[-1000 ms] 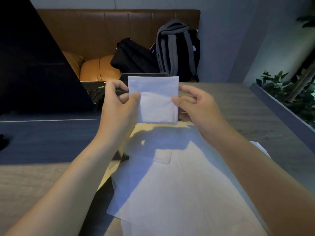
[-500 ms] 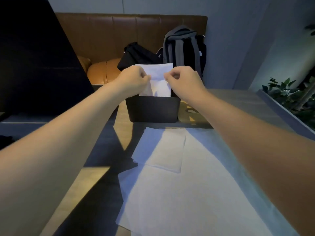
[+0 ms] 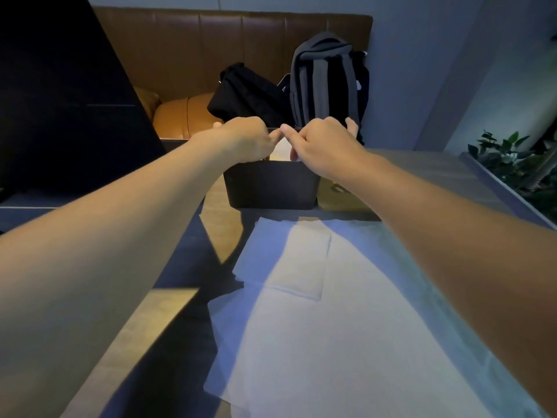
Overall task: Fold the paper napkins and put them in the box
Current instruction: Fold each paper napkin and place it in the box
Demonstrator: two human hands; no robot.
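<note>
A black box stands on the table beyond the napkins. Both my hands are over its open top. My left hand and my right hand have curled fingers that pinch a folded white napkin. The napkin is lowered into the box, and only a sliver of it shows between my thumbs. Another folded napkin lies flat in front of the box, on top of a pile of unfolded white napkins spread toward me.
An open laptop with a dark screen stands at the left. Behind the table is a brown sofa with a black bag and a grey backpack. A planter with green leaves borders the right edge.
My hands carried the folded napkin from in front of me out to the box and lowered it inside. It stood above the rim before; now it is almost hidden.
</note>
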